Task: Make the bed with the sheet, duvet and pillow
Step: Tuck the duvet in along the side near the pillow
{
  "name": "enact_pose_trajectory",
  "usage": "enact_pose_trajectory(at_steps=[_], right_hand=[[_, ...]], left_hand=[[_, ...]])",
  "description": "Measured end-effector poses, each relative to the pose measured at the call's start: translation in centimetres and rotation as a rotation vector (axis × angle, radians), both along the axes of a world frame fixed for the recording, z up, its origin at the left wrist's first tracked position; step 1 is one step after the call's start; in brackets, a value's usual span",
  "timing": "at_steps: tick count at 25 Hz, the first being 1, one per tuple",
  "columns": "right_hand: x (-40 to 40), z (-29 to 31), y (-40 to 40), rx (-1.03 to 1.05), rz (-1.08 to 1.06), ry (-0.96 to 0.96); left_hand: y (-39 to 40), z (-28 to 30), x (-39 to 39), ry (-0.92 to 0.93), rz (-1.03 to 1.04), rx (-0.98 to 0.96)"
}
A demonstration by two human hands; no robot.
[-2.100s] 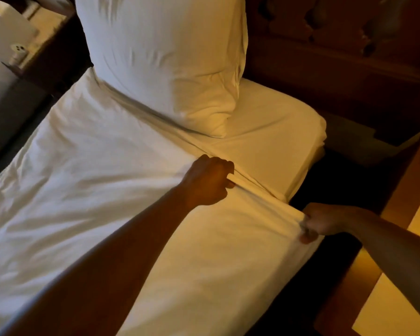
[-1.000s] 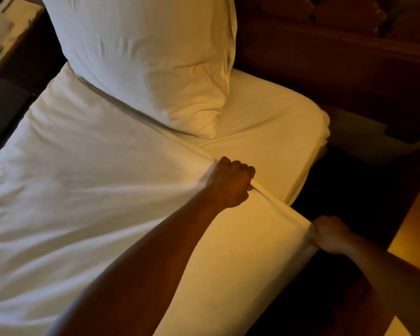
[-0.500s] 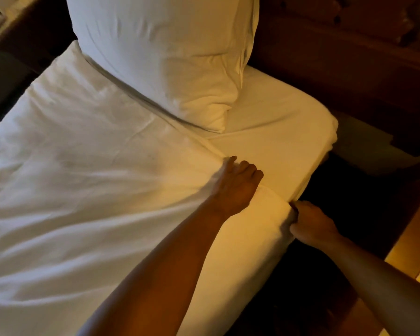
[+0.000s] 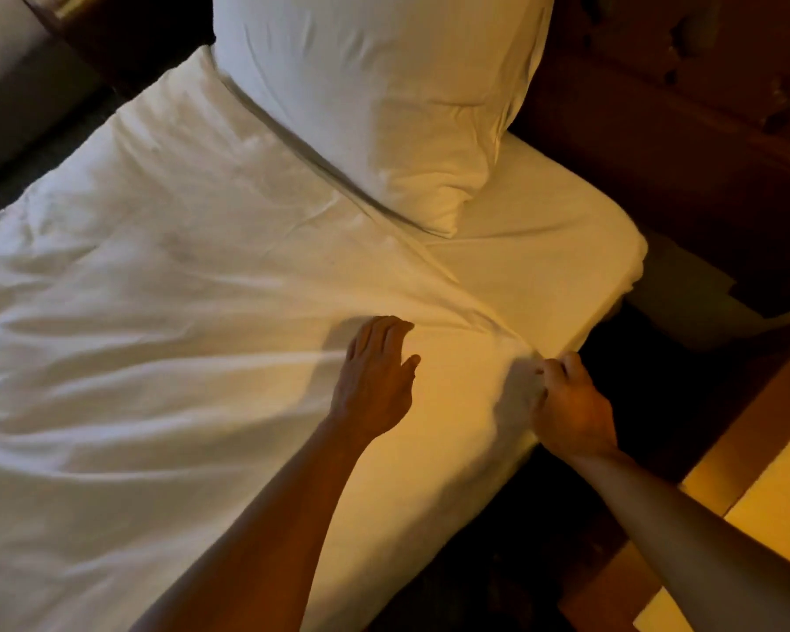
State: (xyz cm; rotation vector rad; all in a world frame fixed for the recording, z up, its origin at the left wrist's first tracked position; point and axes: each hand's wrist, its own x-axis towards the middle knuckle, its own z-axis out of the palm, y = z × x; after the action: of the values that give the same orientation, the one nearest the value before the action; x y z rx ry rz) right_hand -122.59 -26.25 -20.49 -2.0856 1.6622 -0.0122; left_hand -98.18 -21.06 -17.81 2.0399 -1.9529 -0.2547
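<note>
Your left hand [image 4: 375, 380] lay open and flat on the duvet [image 4: 179, 335] at frame centre, fingers spread. Your right hand [image 4: 571, 403], just right of it, was curled closed on the duvet's top corner at the mattress edge. The duvet's top hem ran diagonally from that corner up-left toward the pillow [image 4: 375, 98], which stood at the upper centre on the fitted sheet [image 4: 543, 230]. The right hand was nearer the hem, so any tucking probably fell to it.
</note>
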Motion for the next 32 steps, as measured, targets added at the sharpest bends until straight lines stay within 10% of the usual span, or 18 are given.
enact_pose_trajectory(at_steps=[14,32], right_hand=[[24.0,7.8,17.5,-0.051,0.865,-0.031],[41.1,9.3,62.5,-0.026,1.159,0.042]], left_hand=[[34.3,5.6,14.7,0.03,0.714,0.01],[84.3,5.9,21.8,0.198,1.148,0.133]])
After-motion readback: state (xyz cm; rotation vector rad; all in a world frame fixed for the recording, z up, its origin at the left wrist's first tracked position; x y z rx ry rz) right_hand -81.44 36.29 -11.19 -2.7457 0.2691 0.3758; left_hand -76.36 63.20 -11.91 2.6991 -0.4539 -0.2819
